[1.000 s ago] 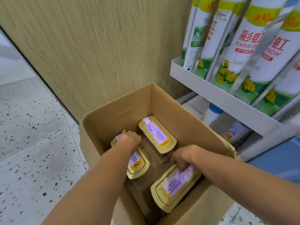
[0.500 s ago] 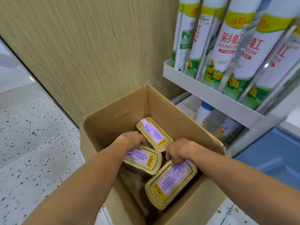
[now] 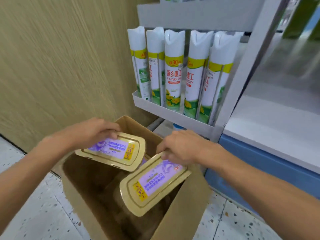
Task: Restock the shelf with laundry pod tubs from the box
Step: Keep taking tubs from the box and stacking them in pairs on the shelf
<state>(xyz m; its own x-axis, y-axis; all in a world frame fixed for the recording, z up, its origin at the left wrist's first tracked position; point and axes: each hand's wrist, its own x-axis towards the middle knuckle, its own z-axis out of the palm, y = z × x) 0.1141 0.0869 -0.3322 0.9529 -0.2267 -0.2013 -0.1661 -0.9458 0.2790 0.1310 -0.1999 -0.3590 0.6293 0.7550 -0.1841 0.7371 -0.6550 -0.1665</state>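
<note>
Over the open brown cardboard box (image 3: pixel 188 210), the left hand (image 3: pixel 91 131) grips one gold-lidded, purple-labelled laundry pod tub (image 3: pixel 112 150) by its far edge. The right hand (image 3: pixel 183 147) pinches a second such tub (image 3: pixel 154 182), tilted just beside the first.

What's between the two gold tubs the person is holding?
In the head view, only a narrow gap separates the left tub and right tub. It shows the inside of the cardboard box and a purple sliver, maybe another lid.

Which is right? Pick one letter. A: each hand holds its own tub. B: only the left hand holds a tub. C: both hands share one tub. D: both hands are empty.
A: the left hand grips the left tub and the right hand grips the right tub, both over the box.
</note>
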